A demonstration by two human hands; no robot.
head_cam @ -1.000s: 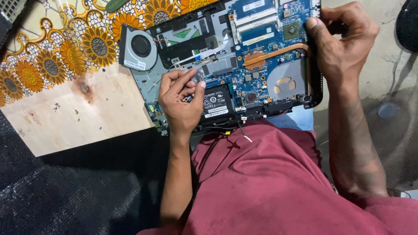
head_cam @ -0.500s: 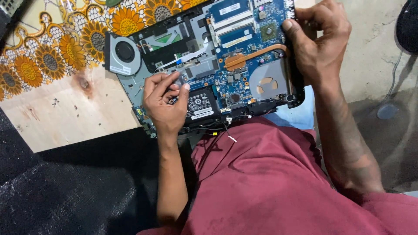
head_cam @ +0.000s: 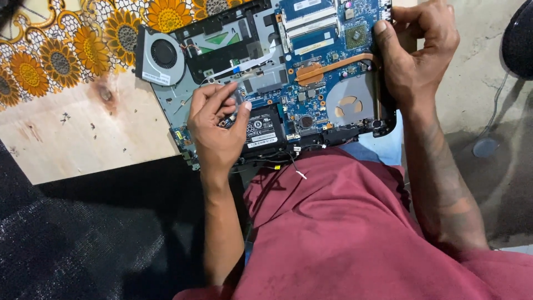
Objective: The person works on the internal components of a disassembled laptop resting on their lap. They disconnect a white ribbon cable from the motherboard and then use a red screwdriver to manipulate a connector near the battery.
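Note:
An opened laptop base with its blue circuit board [head_cam: 325, 50] exposed rests partly on my lap and partly on a wooden board. My right hand [head_cam: 413, 53] grips the laptop's right edge, thumb on the circuit board. My left hand [head_cam: 216, 125] sits on the lower left of the laptop, fingers pinched on a small part beside the black rectangular module [head_cam: 261, 129]. A round grey fan [head_cam: 161, 58] lies at the laptop's left end. A copper heat pipe [head_cam: 333, 66] crosses the circuit board.
A pale wooden board [head_cam: 83, 139] lies to the left, with a sunflower-patterned cloth [head_cam: 66, 50] over its far part. A dark mat [head_cam: 83, 239] covers the floor on the left. My red shirt [head_cam: 344, 233] fills the bottom. Concrete floor [head_cam: 483, 83] lies to the right.
The laptop sits lower and further left in the view than a second ago. My left hand's fingers have curled tighter on the small part. My right hand keeps its grip on the edge.

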